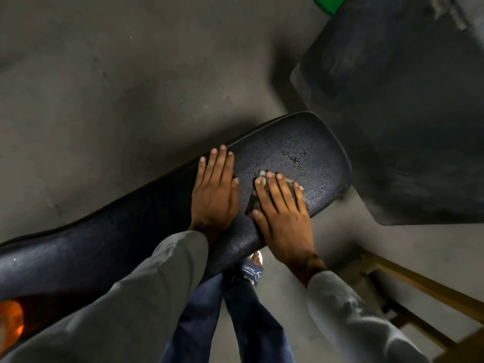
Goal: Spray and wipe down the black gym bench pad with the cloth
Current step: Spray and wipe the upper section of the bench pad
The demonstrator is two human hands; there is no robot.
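Observation:
The black bench pad runs from lower left to the upper middle, its far end wet with droplets. My right hand presses flat with straight fingers on a small greenish cloth, most of which is hidden under the palm. My left hand rests flat on the pad just left of it, fingers straight and holding nothing. No spray bottle is in view.
A second dark pad stands tilted at the upper right, close to the bench end. A wooden frame sits at the lower right. My legs and a sandalled foot stand beside the bench on the grey concrete floor.

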